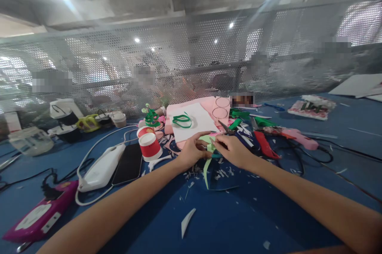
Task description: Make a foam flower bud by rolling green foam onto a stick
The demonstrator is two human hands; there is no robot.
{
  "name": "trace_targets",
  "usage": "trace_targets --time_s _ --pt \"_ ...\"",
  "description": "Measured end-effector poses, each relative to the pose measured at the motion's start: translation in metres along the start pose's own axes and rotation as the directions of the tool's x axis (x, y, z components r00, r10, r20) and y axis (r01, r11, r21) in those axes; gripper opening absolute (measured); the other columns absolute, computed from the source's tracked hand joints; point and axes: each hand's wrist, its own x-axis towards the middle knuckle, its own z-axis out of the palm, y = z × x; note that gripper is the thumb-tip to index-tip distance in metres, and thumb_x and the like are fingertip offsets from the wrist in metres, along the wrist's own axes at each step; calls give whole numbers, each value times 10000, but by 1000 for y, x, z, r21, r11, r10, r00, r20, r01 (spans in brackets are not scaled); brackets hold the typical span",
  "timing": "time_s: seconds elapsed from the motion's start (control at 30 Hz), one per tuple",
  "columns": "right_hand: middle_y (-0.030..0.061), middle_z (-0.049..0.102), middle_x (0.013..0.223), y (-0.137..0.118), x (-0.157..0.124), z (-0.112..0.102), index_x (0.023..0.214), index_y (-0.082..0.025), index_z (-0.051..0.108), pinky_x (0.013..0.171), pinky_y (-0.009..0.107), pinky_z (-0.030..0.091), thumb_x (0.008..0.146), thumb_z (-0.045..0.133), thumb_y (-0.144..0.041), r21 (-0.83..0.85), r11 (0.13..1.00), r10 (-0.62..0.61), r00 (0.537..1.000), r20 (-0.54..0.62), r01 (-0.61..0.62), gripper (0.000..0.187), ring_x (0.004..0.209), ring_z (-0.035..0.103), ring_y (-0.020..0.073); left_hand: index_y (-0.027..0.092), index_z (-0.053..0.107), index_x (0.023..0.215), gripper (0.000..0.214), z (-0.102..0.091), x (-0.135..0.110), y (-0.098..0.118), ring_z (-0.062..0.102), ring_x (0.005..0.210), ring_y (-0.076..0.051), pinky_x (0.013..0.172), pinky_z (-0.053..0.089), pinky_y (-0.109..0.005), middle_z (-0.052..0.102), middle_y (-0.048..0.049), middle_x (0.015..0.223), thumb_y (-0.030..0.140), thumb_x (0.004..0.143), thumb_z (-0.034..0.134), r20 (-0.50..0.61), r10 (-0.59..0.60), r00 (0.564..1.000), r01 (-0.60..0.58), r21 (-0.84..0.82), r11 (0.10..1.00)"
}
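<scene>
My left hand (193,151) and my right hand (234,150) meet above the blue table, fingers closed on a light green paper strip (206,174). One end of this strip hangs down toward the tabletop, and part of it is hidden between my fingers. A thin dark strip (223,188) lies just below its end. Beyond my hands, a green strip loop (182,119) rests on a white sheet (195,117), which lies over pink paper (210,105). Scissors (226,127) lie behind my right hand.
To the left are red-and-white paper cups (150,147), a black phone (127,164), a white power bank (101,168) and a purple power strip (41,212). A pink glue gun (300,138) with cables lies right. Paper scraps litter the table; a perforated metal screen (191,59) stands behind.
</scene>
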Motion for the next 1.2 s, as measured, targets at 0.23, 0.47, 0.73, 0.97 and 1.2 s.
trace_targets --time_s 0.23,0.47,0.73,0.97,1.2 --pt "-33 417 542 3 1 -4 602 -192 368 503 230 243 804 443 -211 -60 998 -24 999 -48 21 216 497 381 103 150 529 1148 680 2 -2 5 552 632 -86 619 450 -214 601 3 723 159 512 770 63 -10 998 19 -135 991" --pt "-31 418 547 2 0 -3 600 -189 378 513 231 258 819 427 -205 -41 999 -25 1000 -14 25 225 519 390 107 145 550 1122 596 0 0 1 578 618 -85 651 458 -220 638 -6 707 150 558 742 41 -1 999 8 -152 988" --pt "-45 381 517 3 2 -1 582 -184 376 486 224 259 865 379 -334 177 984 10 997 83 -25 320 503 369 99 144 549 1098 627 1 0 2 578 641 -90 627 478 -218 607 -2 740 110 504 746 30 -26 999 29 -108 994" --pt "-46 396 523 1 1 -1 601 -180 400 486 229 248 858 389 -294 146 989 9 994 113 -26 281 498 376 96 168 511 1146 679 3 -2 3 551 592 -69 573 476 -205 577 6 777 108 509 736 71 11 997 -11 -1 1000" --pt "-44 382 494 2 2 -1 576 -186 366 479 230 256 864 375 -301 148 988 23 997 80 -35 310 480 371 99 185 441 1225 738 3 -2 1 541 601 -72 573 462 -202 581 3 765 115 546 719 67 28 997 -28 2 1000"
